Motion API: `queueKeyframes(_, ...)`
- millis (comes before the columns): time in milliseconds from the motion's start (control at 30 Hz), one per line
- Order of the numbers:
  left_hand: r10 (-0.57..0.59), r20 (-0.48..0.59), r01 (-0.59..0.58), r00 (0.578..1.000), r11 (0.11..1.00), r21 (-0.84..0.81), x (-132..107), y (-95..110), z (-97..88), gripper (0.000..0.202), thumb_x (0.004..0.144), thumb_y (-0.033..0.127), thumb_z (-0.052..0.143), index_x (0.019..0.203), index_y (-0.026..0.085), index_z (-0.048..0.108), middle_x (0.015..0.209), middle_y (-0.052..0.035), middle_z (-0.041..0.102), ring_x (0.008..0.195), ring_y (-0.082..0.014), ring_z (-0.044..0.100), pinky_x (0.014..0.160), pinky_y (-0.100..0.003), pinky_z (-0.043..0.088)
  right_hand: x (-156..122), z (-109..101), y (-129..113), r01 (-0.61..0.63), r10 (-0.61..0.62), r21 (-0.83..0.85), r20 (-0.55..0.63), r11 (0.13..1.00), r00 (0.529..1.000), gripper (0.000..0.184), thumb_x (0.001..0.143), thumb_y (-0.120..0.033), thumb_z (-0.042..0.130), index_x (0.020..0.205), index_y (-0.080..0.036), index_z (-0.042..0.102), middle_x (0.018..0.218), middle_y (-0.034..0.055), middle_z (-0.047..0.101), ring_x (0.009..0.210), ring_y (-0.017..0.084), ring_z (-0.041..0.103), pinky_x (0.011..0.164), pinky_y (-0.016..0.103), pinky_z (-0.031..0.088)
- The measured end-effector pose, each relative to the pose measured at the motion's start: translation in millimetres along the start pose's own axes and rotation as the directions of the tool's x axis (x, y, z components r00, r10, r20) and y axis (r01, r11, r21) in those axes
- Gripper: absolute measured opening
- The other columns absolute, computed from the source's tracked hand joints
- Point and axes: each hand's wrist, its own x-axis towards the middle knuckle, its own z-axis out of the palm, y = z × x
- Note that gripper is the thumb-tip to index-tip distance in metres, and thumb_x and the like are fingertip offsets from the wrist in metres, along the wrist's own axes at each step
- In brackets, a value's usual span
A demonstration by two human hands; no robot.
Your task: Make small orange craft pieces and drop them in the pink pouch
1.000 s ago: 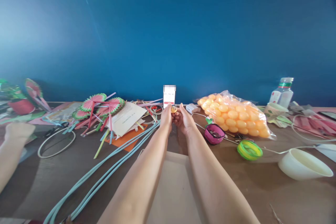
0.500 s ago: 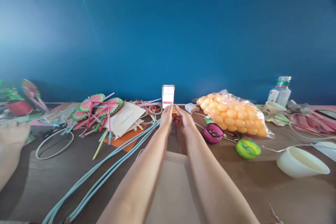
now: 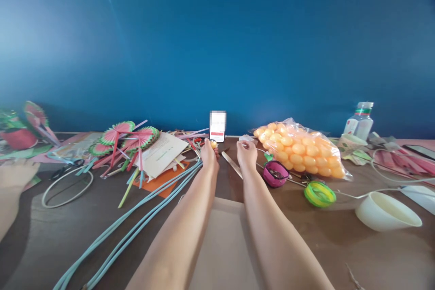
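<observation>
My left hand [image 3: 210, 156] is closed around a small, shiny yellow-orange piece [image 3: 214, 143], whose exact kind I cannot make out. Just behind it a phone [image 3: 217, 127] stands upright against the blue wall with its screen lit. My right hand [image 3: 247, 154] is apart from the left, its fingers curled together in front of a small white box [image 3: 247, 138]. Whether those fingertips hold anything is hidden. Between the hands a long pale strip [image 3: 232, 163] lies on the brown table. A small magenta pouch [image 3: 275, 174] with bits inside sits right of my right hand.
A clear bag of orange balls [image 3: 302, 149] lies at the right, near a yellow-green coil [image 3: 320, 194] and a cream bowl [image 3: 388, 211]. Watermelon-patterned paper fans [image 3: 141, 138], papers [image 3: 161, 153] and light-blue tubes [image 3: 146, 210] spread leftward. Another person's hand [image 3: 18, 176] rests far left.
My hands have parted. The left has drawn slightly left with the small yellow-orange piece, while the right has let go of it and shifted right toward the white box. The pale strip now shows.
</observation>
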Motion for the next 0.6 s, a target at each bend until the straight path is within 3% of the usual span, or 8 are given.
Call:
queueKeyframes(33, -0.028, -0.028, 0.027, 0.999, 0.999, -0.020, 1.6, 0.9, -0.6, 0.035, 0.093, 0.047, 0.046, 0.076, 0.017, 0.052, 0.053, 0.0046, 0.044, 0.040, -0.0052, 0.036, 0.040, -0.015, 0.026, -1.2, -1.8, -0.1, 0.030, -0.039, -0.221, -0.036, 0.975, 0.999, 0.019, 0.078, -0.037, 0.066, 0.091, -0.024, 0.061, 0.083, 0.0051, 0.068, 0.081, 0.021, 0.064, 0.068, 0.031, 0.051)
queueKeyframes(100, -0.058, -0.046, 0.056, 0.997, 0.997, -0.050, 2.4, 2.6, -0.9, 0.034, 0.094, 0.045, 0.045, 0.076, 0.017, 0.052, 0.054, 0.0040, 0.045, 0.040, -0.0052, 0.037, 0.040, -0.015, 0.026, -6.0, -2.3, -1.1, 0.020, -0.028, -0.563, -0.006, 0.826, 1.000, 0.020, 0.072, -0.032, 0.073, 0.088, -0.023, 0.064, 0.098, 0.0099, 0.070, 0.099, 0.027, 0.065, 0.082, 0.038, 0.050)
queueKeyframes(167, -0.073, -0.030, 0.071, 0.997, 0.995, -0.067, 1.0, 3.8, -0.4, 0.033, 0.094, 0.045, 0.046, 0.077, 0.017, 0.052, 0.054, 0.0037, 0.045, 0.040, -0.0053, 0.038, 0.040, -0.014, 0.027, -11.3, 0.0, -1.4, -0.002, 0.062, -0.724, 0.057, 0.690, 0.996, 0.022, 0.064, -0.024, 0.079, 0.081, -0.022, 0.065, 0.105, 0.0140, 0.070, 0.108, 0.032, 0.063, 0.088, 0.044, 0.048)
queueKeyframes(233, -0.093, -0.016, 0.091, 0.996, 0.993, -0.080, -0.7, 4.3, 0.3, 0.033, 0.094, 0.045, 0.047, 0.077, 0.018, 0.052, 0.054, 0.0038, 0.045, 0.040, -0.0053, 0.037, 0.039, -0.014, 0.027, -14.5, 2.9, -0.6, -0.027, 0.132, -0.776, 0.072, 0.630, 0.989, 0.025, 0.059, -0.016, 0.081, 0.075, -0.020, 0.062, 0.107, 0.0171, 0.070, 0.109, 0.034, 0.063, 0.089, 0.047, 0.048)
queueKeyframes(367, -0.109, -0.021, 0.106, 0.994, 0.990, -0.097, -0.2, 3.1, 0.5, 0.034, 0.094, 0.046, 0.047, 0.076, 0.017, 0.051, 0.053, 0.0038, 0.044, 0.039, -0.0052, 0.036, 0.038, -0.014, 0.026, -14.2, 4.3, 1.2, -0.056, 0.190, -0.765, 0.088, 0.642, 0.978, 0.025, 0.058, -0.013, 0.080, 0.069, -0.019, 0.059, 0.100, 0.0189, 0.071, 0.106, 0.036, 0.065, 0.088, 0.047, 0.048)
queueKeyframes(533, -0.066, -0.046, 0.061, 0.997, 0.994, -0.096, 5.1, 0.6, -1.9, 0.033, 0.094, 0.045, 0.046, 0.077, 0.018, 0.052, 0.054, 0.0036, 0.045, 0.041, -0.0057, 0.038, 0.039, -0.014, 0.027, -14.2, 2.8, -4.0, 0.041, 0.098, -0.745, 0.142, 0.666, 0.985, 0.011, 0.072, -0.022, 0.071, 0.081, -0.017, 0.065, 0.100, 0.0205, 0.069, 0.101, 0.034, 0.065, 0.087, 0.043, 0.048)
queueKeyframes(600, -0.050, -0.065, 0.044, 0.997, 0.995, -0.086, 6.9, 0.5, -2.5, 0.033, 0.094, 0.045, 0.046, 0.077, 0.018, 0.051, 0.055, 0.0034, 0.046, 0.040, -0.0056, 0.038, 0.039, -0.015, 0.028, -15.6, 3.1, -8.2, 0.104, 0.014, -0.731, 0.153, 0.674, 0.988, 0.017, 0.078, -0.025, 0.064, 0.093, -0.017, 0.067, 0.104, 0.0191, 0.067, 0.101, 0.032, 0.064, 0.087, 0.041, 0.047)
